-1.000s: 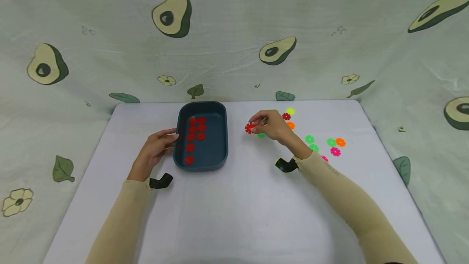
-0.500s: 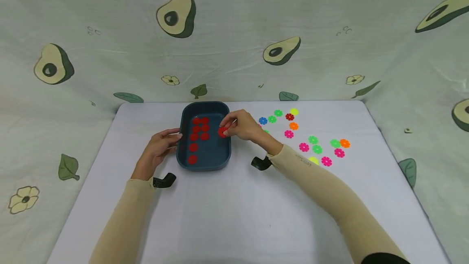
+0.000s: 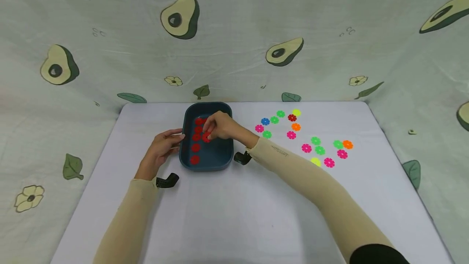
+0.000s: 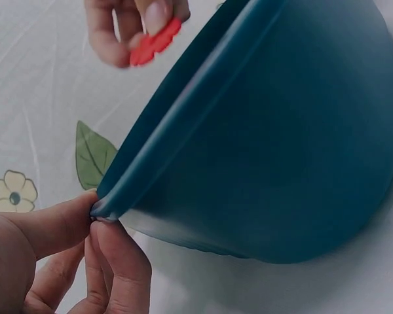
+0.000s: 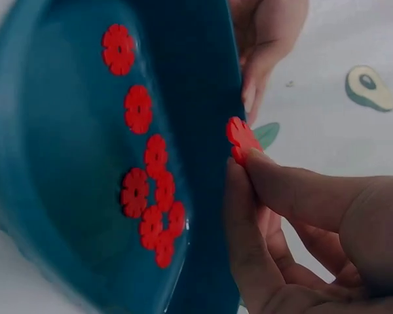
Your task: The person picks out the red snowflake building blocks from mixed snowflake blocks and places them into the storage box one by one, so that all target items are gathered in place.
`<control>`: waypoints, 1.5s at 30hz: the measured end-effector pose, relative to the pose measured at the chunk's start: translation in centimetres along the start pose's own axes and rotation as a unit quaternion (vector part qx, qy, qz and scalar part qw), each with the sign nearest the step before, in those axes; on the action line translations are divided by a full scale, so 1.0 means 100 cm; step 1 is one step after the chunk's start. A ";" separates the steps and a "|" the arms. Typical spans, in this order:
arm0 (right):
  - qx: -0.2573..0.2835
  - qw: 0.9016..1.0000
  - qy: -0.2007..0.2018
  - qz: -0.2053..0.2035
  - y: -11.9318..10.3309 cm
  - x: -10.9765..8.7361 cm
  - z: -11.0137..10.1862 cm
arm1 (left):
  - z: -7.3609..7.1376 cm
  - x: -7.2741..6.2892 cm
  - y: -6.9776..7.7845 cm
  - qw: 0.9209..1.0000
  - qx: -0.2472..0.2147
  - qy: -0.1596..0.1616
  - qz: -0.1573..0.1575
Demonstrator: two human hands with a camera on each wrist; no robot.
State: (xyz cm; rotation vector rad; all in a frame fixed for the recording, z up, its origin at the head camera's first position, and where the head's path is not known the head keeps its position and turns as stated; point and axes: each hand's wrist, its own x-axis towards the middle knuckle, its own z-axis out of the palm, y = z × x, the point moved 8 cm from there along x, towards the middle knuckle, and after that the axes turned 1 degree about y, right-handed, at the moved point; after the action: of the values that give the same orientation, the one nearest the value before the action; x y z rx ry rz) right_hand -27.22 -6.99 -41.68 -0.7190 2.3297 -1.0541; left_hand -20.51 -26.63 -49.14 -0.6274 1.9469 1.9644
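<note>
A deep dark-blue rectangular tray (image 3: 218, 158) stands on the white table. My left hand (image 3: 158, 154) pinches its left rim between thumb and fingers, plain in the left wrist view. Over the tray, my right hand (image 3: 224, 126) pinches a red notched plastic disc (image 5: 241, 136) between thumb and index finger. In the left wrist view that red disc (image 4: 156, 43) is above the rim, apart from it. Several red notched discs (image 5: 138, 109) lie flat on the tray's bottom, mostly along its left side. In the head view, the right hand hides part of them.
On the table's right half lie loose notched discs: green (image 3: 316, 140), pink (image 3: 306, 148), orange (image 3: 347, 144), yellow (image 3: 315, 161), blue (image 3: 265, 121) and one dark red (image 3: 292, 117). A cloth backdrop printed with avocados (image 3: 180, 16) rises behind the white table (image 3: 220, 215).
My right hand has carried the red disc leftward from the loose discs to over the tray. My left hand stays at the tray's left rim. The head view has shifted slightly.
</note>
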 end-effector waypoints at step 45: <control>-0.150 0.985 -0.045 0.078 0.007 0.033 0.029 | -0.001 0.002 -0.001 1.000 0.004 0.012 -0.001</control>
State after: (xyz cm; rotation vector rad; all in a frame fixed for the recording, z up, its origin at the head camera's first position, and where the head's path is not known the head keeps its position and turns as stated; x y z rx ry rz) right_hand -28.12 -10.22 -44.63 -0.6645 2.4461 -0.5961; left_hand -20.60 -26.74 -49.34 -0.6536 1.9665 1.9570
